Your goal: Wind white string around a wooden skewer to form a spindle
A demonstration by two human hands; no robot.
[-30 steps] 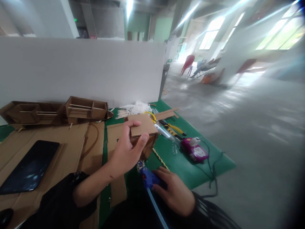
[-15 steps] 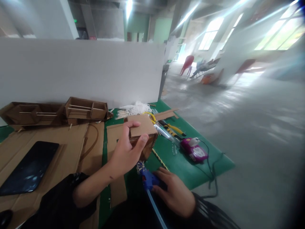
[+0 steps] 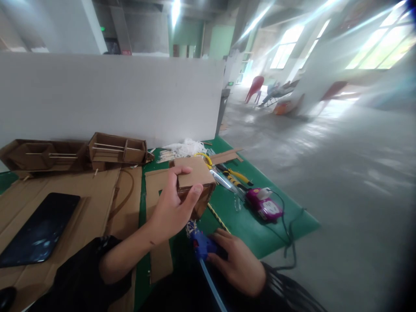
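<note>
A small brown cardboard box (image 3: 195,171) is gripped by my left hand (image 3: 172,208), with the thumb along its near upper edge and fingers over the top. Just below the box, the nozzle end of a blue glue gun (image 3: 201,245) points up toward its underside; whether they touch is hidden. My right hand (image 3: 238,262) is wrapped round the gun's handle. A clear glue stick (image 3: 212,284) sticks out of the gun's back toward me.
Cardboard sheets (image 3: 94,190) and a black phone (image 3: 40,227) lie at left. Two cardboard frames (image 3: 117,149) stand by the white partition (image 3: 113,95). Pliers (image 3: 240,176), a purple power strip (image 3: 264,204) with a cable and white fibres (image 3: 186,147) are on the green table (image 3: 260,238).
</note>
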